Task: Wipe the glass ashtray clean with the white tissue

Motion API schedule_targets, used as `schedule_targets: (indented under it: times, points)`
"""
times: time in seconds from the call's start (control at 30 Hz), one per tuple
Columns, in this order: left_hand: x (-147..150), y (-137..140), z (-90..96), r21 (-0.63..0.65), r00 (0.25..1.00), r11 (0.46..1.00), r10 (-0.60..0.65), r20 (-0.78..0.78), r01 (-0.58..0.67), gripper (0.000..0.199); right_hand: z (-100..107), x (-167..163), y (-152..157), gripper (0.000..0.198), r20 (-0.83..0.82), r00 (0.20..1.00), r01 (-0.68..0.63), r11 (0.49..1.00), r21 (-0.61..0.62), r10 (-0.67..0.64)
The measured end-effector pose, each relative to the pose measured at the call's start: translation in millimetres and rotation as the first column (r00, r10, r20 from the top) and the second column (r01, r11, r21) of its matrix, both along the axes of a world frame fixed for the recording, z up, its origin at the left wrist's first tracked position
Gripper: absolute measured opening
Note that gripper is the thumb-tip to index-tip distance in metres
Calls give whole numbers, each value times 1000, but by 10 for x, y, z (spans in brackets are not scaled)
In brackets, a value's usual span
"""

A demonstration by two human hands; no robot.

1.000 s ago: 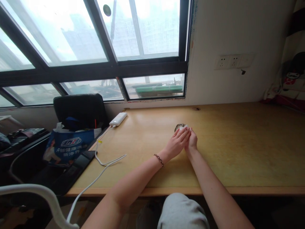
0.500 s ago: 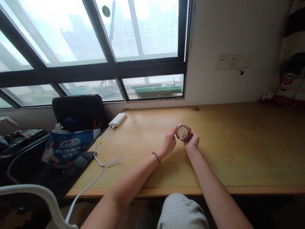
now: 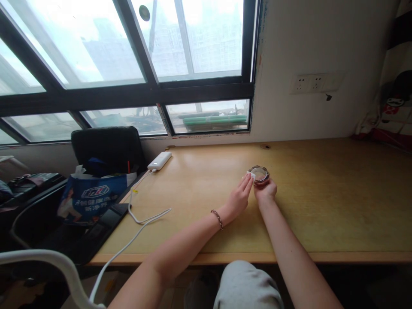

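Observation:
My right hand is closed around the lower side of a round, clear glass vessel with a faceted, shiny rim. Its opening is tilted towards me, and whether it is a cup or a bowl I cannot tell. At the rim's left side, my left hand presses a small white tissue against the glass with its fingers together. A beaded bracelet circles my left wrist. Both hands are held above the wooden table.
A white power bank lies at the table's left edge, with a white cable trailing from it. Beyond that edge are a black chair and a blue bag. A window and a wall with sockets stand behind.
The glass vessel and both hands have shifted slightly right. My left fingers have come over the left of the rim, and more of the white tissue shows.

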State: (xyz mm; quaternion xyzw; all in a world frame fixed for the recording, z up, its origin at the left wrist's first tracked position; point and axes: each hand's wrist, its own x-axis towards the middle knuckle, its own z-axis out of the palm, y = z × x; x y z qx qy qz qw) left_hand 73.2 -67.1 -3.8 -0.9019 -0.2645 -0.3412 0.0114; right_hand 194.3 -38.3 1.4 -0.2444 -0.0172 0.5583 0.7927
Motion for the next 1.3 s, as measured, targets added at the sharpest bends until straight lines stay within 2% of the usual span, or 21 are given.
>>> schedule_targets:
  times: [0.13, 0.23, 0.5, 0.63, 0.9, 1.0, 1.1, 1.17, 1.2, 1.23, 1.27, 1.3]
  points:
    - [24, -47, 43, 102, 994, 994, -25, -109, 37, 69, -60, 1, 12, 24, 12, 1000, 0, 1000, -4, 0]
    - [24, -35, 85, 123, 993, 992, 10, -114, 4, 63, -57, -33, 4, 25, 21, 998, -64, 998, 14, 64]
    - [-24, 88, 79, 65, 994, 993, 104, -18, -102, 66, 30, -145, 8, 26, 43, 982, -186, 982, 26, 185]
    - [-32, 86, 79, 30, 1000, 999, 31, 3, -32, 70, 42, -190, -9, 25, 89, 974, -212, 977, 34, 208]
    - [-90, 91, 154, 72, 983, 986, -144, -110, 153, 69, 33, -128, -68, 30, 9, 986, -165, 986, 26, 165]
    - [-108, 99, 130, 79, 982, 983, -156, -103, 165, 69, 32, -92, -49, 31, 43, 992, -124, 992, 34, 122]
    - [-73, 107, 51, -27, 994, 994, -101, 45, 102, 71, 42, -90, -22, 28, 107, 994, -10, 999, 40, 5]
    - [-22, 117, -10, -182, 975, 980, -44, 219, 86, 70, 50, -110, -18, 27, 221, 969, 107, 994, 37, -112]
    - [6, 122, -37, -278, 948, 955, -12, 317, 105, 69, 54, -125, -24, 26, 325, 931, 162, 986, 42, -167]
    - [33, 128, -56, -385, 911, 910, 20, 411, 153, 66, 58, -142, -37, 26, 456, 864, 209, 976, 59, -213]
    - [56, 134, -69, -493, 865, 839, 58, 499, 229, 63, 63, -160, -56, 25, 598, 762, 244, 966, 89, -248]
    - [72, 138, -74, -587, 809, 740, 103, 579, 327, 59, 69, -179, -79, 24, 731, 626, 263, 956, 131, -272]
